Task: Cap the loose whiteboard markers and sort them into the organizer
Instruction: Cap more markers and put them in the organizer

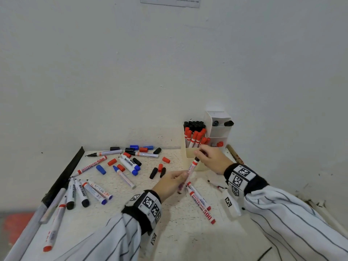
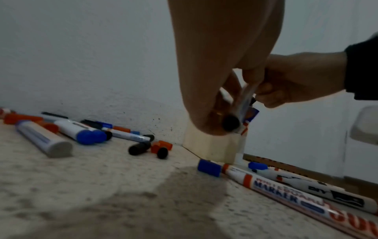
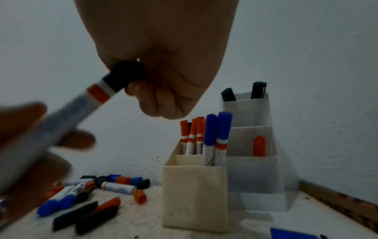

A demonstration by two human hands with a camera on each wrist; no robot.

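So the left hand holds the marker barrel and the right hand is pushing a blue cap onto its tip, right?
Not quite: the cap is black, not blue, as the right wrist view shows. The rest holds: the left hand holds the marker by its barrel and the right hand grips the cap at its tip.

On the desk (image 1: 188, 232), a red-capped marker (image 1: 92, 164) at the left reads "WHITEBOARD" and "500" in red. A blue-capped marker (image 1: 130, 164) near the middle and two black-capped markers (image 1: 71, 194) (image 1: 82, 193) at the left each read "WHITE BOARD" in black. A red marker (image 1: 202, 206) between the forearms reads "WHITEBOARD" and "500"; the left wrist view shows "MARKER" in blue on one such marker (image 2: 286, 192), and the marker behind it (image 2: 319, 187) carries "DIY". The paper notice (image 1: 170, 1) on the wall and the black-and-white square codes on the wristbands (image 1: 150, 204) cannot be read.
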